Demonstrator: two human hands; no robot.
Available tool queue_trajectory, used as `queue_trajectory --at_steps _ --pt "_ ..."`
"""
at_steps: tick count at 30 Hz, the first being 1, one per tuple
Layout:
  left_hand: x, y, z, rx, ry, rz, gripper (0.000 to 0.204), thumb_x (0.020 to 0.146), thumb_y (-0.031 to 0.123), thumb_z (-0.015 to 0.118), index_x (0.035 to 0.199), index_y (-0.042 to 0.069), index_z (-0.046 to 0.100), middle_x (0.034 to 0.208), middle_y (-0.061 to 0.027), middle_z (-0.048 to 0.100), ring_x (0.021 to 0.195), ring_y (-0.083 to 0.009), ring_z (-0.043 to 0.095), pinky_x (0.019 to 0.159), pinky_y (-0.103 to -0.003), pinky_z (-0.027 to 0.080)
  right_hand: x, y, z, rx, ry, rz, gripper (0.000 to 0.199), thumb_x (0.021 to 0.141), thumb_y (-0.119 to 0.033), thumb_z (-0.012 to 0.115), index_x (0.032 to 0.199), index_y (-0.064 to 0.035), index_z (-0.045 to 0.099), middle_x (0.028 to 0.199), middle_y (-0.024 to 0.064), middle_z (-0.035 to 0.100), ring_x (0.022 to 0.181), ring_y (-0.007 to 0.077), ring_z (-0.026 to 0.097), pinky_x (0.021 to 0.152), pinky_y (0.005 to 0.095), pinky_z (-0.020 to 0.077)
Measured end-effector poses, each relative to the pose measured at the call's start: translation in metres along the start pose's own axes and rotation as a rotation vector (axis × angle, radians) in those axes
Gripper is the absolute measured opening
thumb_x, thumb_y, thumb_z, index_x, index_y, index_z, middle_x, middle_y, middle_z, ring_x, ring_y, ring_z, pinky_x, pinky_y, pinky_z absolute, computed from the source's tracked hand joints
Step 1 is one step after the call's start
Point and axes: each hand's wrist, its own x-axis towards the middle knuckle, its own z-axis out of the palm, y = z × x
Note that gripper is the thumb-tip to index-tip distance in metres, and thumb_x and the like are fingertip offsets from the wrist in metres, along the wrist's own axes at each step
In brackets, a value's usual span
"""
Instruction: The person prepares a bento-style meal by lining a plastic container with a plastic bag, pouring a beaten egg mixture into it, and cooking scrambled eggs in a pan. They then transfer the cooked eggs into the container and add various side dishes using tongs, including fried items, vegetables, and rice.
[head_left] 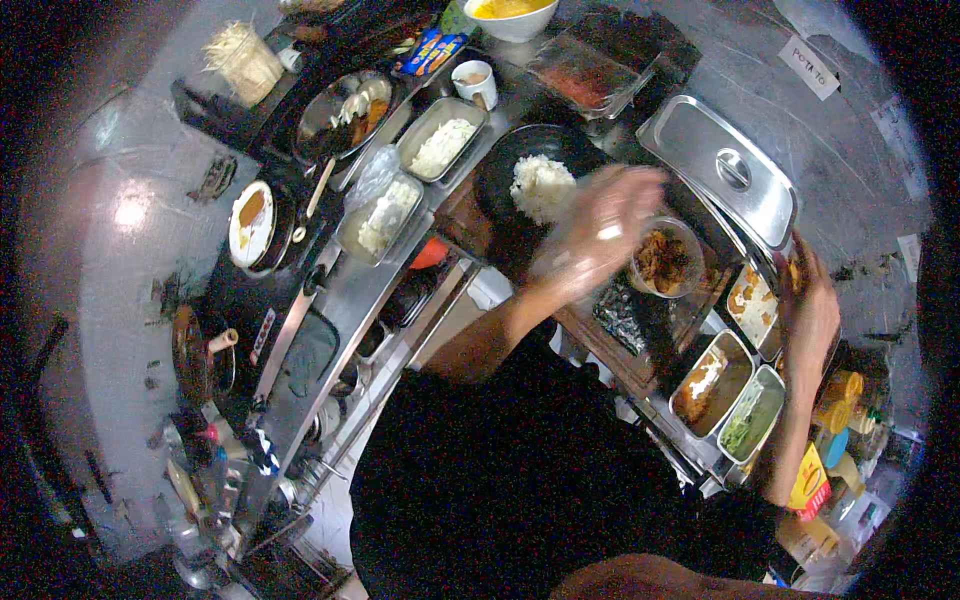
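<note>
The left hand point(600, 235), in a thin clear glove and blurred with motion, hovers with fingers loosely spread, clamped on nothing I can make out. Just beside it sits a small clear bowl point(665, 262) of brown cooked food, and beyond its fingertips a black plate point(500, 175) carries a mound of white rice point(542, 186). The right hand point(808, 310) rests at the far side on the rim of a steel tray point(752, 305) of food; whether its fingers are closed on anything I cannot tell. Past that hand lies a steel lid point(722, 168); nearer the body are two more trays, one with brown sauce point(708, 382), one with greens point(752, 420). Judging from this, the portioning is best done by steadying the bowl, taking small pinches, and setting them beside the rice without dripping on the tabletop point(330, 330)
</note>
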Motion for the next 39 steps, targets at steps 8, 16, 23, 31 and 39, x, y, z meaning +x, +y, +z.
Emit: queue_trajectory --at_steps 8,16,23,31,39 --pt "-0.189 -0.042 -0.192 -0.170 0.519 -0.943 0.024 0.090 0.030 0.068 0.102 0.009 0.066 0.088 0.0003 0.064 0.070 -0.0075 0.053 0.060 -0.023 0.041 0.031 -0.135 0.012 0.254 -0.088 -0.472 0.033 0.084 -0.015 0.066 0.116 -0.0090 0.066 0.094 0.0179 0.069 0.082 0.0353 0.067 0.071 0.0426 0.0528" --pt "-0.169 -0.099 -0.335 -0.787 0.534 -0.917 0.046 0.100 0.042 0.043 0.131 0.009 0.050 0.128 -0.0081 0.060 0.103 -0.0209 0.060 0.081 -0.032 0.044 0.040 -0.373 0.026 0.527 -0.519 -0.668 0.034 0.095 -0.033 0.057 0.110 -0.0056 0.068 0.092 0.0182 0.070 0.073 0.0313 0.069 0.067 0.0410 0.0541" --pt "-0.123 -0.112 -0.306 -0.757 0.371 -0.943 0.021 0.095 0.028 0.059 0.107 0.010 0.059 0.093 -0.0054 0.067 0.070 -0.0101 0.057 0.056 -0.021 0.045 0.068 -0.550 0.087 0.948 -0.982 -0.364 0.052 0.094 -0.047 0.054 0.101 0.0047 0.058 0.088 0.0183 0.065 0.082 0.0254 0.067 0.056 0.0401 0.0513" --pt "-0.090 -0.118 -0.287 -0.738 0.174 -0.747 0.047 0.099 0.031 0.054 0.137 0.008 0.038 0.118 -0.0108 0.055 0.097 -0.0155 0.056 0.066 -0.025 0.050 0.111 -0.518 0.129 1.061 -0.931 -0.096 0.044 0.092 -0.045 0.057 0.096 -0.0015 0.059 0.073 0.0080 0.059 0.057 0.0196 0.056 0.051 0.0349 0.0452" --pt "-0.076 -0.110 -0.241 0.272 0.530 0.107 0.053 0.097 0.029 0.046 0.134 -0.008 0.038 0.137 -0.0338 0.034 0.123 -0.0439 0.041 0.102 -0.050 0.037 0.045 -0.485 0.073 1.629 -0.840 0.560 0.038 0.096 -0.042 0.054 0.109 -0.0065 0.052 0.067 0.0012 0.052 0.043 0.0115 0.044 0.037 0.0260 0.0384"
